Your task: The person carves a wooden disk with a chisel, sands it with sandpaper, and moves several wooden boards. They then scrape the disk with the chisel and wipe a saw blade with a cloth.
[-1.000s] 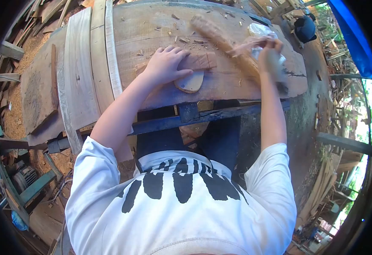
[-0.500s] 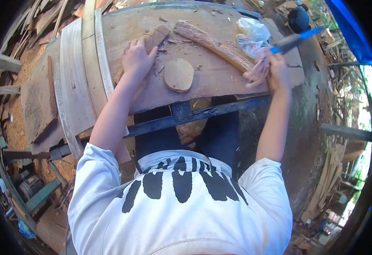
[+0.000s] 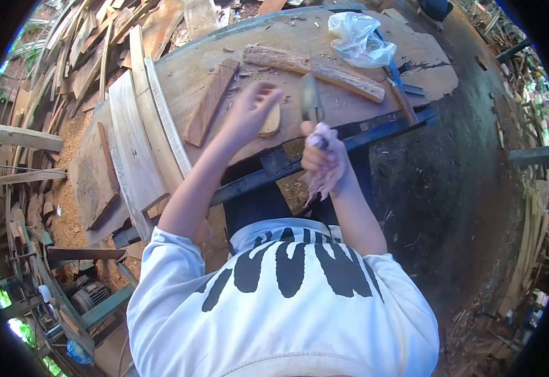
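The right hand [image 3: 323, 160] clenches a short grey-bladed chopping tool [image 3: 311, 100] upright; the left hand [image 3: 249, 113], grip spread, reaches over the pale round wooden disc [image 3: 270, 122] on the plank surface [image 3: 349, 103], judged mid-shaping; steadying comes next

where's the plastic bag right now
In the head view the plastic bag lies at the far right end of the wooden slab, just beyond the rough log.

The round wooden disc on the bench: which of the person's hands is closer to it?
Left. The left hand hovers right over the round wooden disc, partly covering it; the right hand, gripping a metal tool, sits off the bench edge.
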Demonstrator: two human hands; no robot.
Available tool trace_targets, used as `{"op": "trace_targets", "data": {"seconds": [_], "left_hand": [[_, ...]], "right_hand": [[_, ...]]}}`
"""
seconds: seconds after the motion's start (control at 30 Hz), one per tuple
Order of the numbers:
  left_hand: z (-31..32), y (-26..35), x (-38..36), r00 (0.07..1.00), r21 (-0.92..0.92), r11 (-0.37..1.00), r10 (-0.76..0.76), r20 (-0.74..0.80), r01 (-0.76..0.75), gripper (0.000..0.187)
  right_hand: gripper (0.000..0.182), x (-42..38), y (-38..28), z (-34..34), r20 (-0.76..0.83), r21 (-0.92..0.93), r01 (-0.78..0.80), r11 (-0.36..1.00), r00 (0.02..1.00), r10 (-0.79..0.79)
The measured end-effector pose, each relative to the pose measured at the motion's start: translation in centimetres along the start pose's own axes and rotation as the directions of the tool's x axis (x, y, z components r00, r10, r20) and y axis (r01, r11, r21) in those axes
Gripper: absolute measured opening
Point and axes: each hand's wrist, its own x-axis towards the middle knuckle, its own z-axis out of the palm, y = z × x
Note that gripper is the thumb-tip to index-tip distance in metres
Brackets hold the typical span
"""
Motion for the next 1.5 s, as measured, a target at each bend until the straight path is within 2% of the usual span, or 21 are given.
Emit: {"op": "trace_targets", "data": {"seconds": [0.07,0.1,0.17,0.23,0.37,0.43,0.5,0.57,0.63,0.7,0.77,0.83,0.9,0.97,1.0,1.03,1.1,1.17,1.23,1.37,1.5], "left_hand": [[3.4,3.2,0.3,0.939,-0.199,0.926,-0.283,0.193,0.320,0.048],[4.7,4.2,1.0,0.888,-0.211,0.873,-0.385,0.253,0.439,0.052],[7.0,2.9,2.7,0.931,-0.265,0.897,-0.313,0.189,0.355,0.054],[8.6,1.6,5.6,0.968,-0.313,0.917,-0.219,0.125,0.248,0.055],[10.6,2.1,12.3,0.962,-0.320,0.915,-0.272,-0.036,0.246,0.052],[11.5,2.8,14.9,0.934,-0.319,0.891,-0.249,0.256,0.324,0.053],[12.3,6.1,13.0,0.934,-0.306,0.906,-0.201,0.294,0.291,0.057],[13.1,7.8,10.2,0.964,-0.061,0.984,0.178,0.197,-0.169,0.068],[12.4,10.2,3.7,0.903,-0.029,0.979,0.195,0.382,-0.199,0.070],[13.5,8.7,-2.3,0.821,-0.292,0.955,0.210,0.531,-0.056,0.064],[13.1,9.5,-6.9,0.748,-0.600,0.714,0.163,0.644,0.361,0.051],[13.4,7.1,-7.4,0.838,-0.641,0.706,0.124,0.531,0.301,0.034],[11.4,7.2,-7.8,0.897,-0.696,0.629,-0.006,0.443,0.348,0.034],[9.2,7.4,-8.1,0.904,-0.700,0.591,-0.129,0.409,0.401,0.034],[8.1,7.0,-8.3,0.899,-0.684,0.601,-0.152,0.410,0.413,0.035],[7.4,6.5,-8.3,0.906,-0.711,0.575,-0.145,0.398,0.404,0.036],[6.2,6.8,-8.8,0.907,-0.690,0.598,-0.181,0.380,0.408,0.034],[6.2,7.0,-9.2,0.923,-0.661,0.649,-0.205,0.325,0.377,0.033],[6.4,6.5,-9.7,0.937,-0.635,0.690,-0.223,0.269,0.347,0.033],[6.6,5.5,-10.0,0.937,-0.542,0.772,-0.203,0.286,0.333,0.033],[6.9,6.1,-10.8,0.898,-0.575,0.698,-0.254,0.359,0.427,0.035]], "right_hand": [[0.023,-0.4,1.1,0.4,-0.340,-0.366,-0.133,0.921,0.940,0.001],[0.023,-0.3,1.8,0.6,-0.332,-0.361,-0.132,0.923,0.943,0.004],[0.022,0.5,2.8,2.0,-0.689,-0.709,-0.449,0.543,0.603,-0.401],[0.016,-0.5,3.1,4.6,-0.661,-0.749,-0.494,0.440,0.596,-0.456],[0.010,-6.1,1.8,7.3,-0.568,-0.818,-0.520,0.244,0.665,-0.485],[0.010,-8.2,2.2,8.7,-0.556,-0.819,-0.538,0.202,0.655,-0.512],[0.010,-9.6,3.2,10.7,-0.506,-0.856,-0.431,0.284,0.595,-0.624],[0.008,-11.5,3.5,11.3,-0.496,-0.858,-0.441,0.264,0.572,-0.653],[0.008,-12.6,3.0,11.4,-0.488,-0.856,-0.452,0.250,0.551,-0.676],[0.007,-13.3,3.0,10.7,-0.465,-0.874,-0.446,0.195,0.646,-0.605],[0.006,-12.2,3.1,9.9,-0.512,-0.811,-0.568,0.137,0.577,-0.637],[0.013,-11.3,3.0,8.0,-0.390,-0.868,-0.493,-0.053,0.744,-0.543],[0.025,-8.9,3.1,10.8,-0.695,-0.716,-0.639,0.280,0.620,-0.364],[0.037,-8.1,3.2,11.4,-0.749,-0.661,-0.684,0.308,0.574,-0.331],[0.045,-7.4,3.4,12.3,-0.702,-0.692,-0.700,0.175,0.596,-0.390],[0.045,-7.5,3.5,12.1,-0.706,-0.691,-0.697,0.190,0.593,-0.388],[0.052,-7.6,3.8,11.8,-0.590,-0.766,-0.642,-0.019,0.715,-0.374],[0.044,-7.9,4.2,11.8,-0.655,-0.693,-0.719,-0.053,0.659,-0.370],[0.023,-9.0,4.4,10.7,-0.479,-0.718,-0.629,-0.298,0.758,-0.443],[0.026,-7.8,5.5,14.4,-0.524,-0.748,-0.660,0.074,0.517,-0.677],[0.030,-9.5,4.0,12.7,-0.439,-0.833,-0.547,0.077,0.572,-0.693]]}}
